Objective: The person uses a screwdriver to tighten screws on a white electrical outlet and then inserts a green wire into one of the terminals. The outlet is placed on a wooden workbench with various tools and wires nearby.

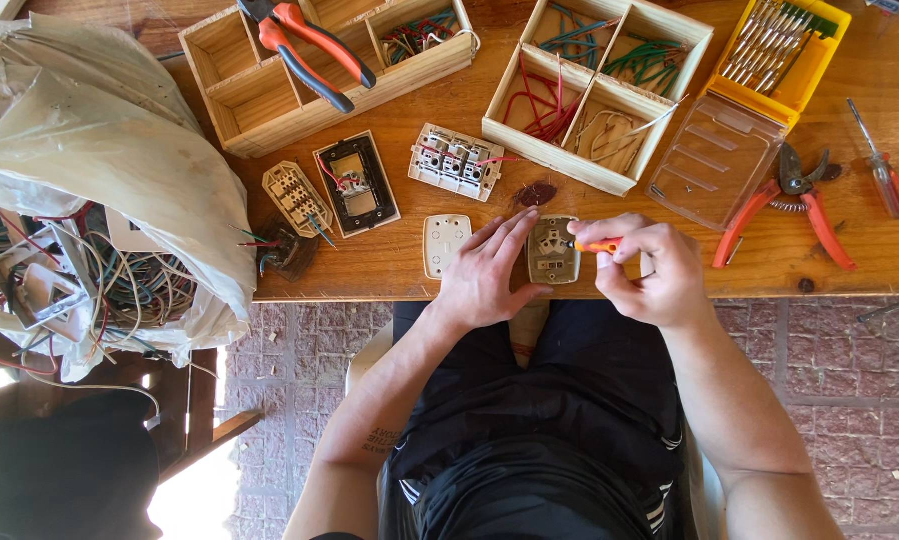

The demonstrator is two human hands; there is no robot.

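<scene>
Watching the head cam feed here. Packaging first: a yellow case (784, 55) of metal bits sits at the top right of the tabletop (409, 265), its clear lid (714, 160) flipped open toward me. Two pale wooden trays up top: the left tray (259, 95) carries orange pliers (314, 45) and some wire, the right tray (594, 90) holds red, green and white wire sorted by compartment. On the far left a big crinkled plastic bag (89, 130) spills tangled wire and switch parts.

Hard to read: the bag and the top of both trays run out of frame, and I can't make out the screwdriver's tip, it's buried under the fingers.

The socket (552, 250) is a beige rectangular plate with a round face, lying flat near the front edge of the tabletop, right between the hands. Left hand (484, 275) lies on its left side, fingers spread and flat, pinning it rather than wrapping it. Right hand (644, 265) has a closed grip on a small orange screwdriver (599, 244), pointing it at the socket's right side.

A white cover plate (444, 243) lies just left of the left hand. Red cutters (789, 205) and a second screwdriver (881, 170) sit well off to the right.
</scene>
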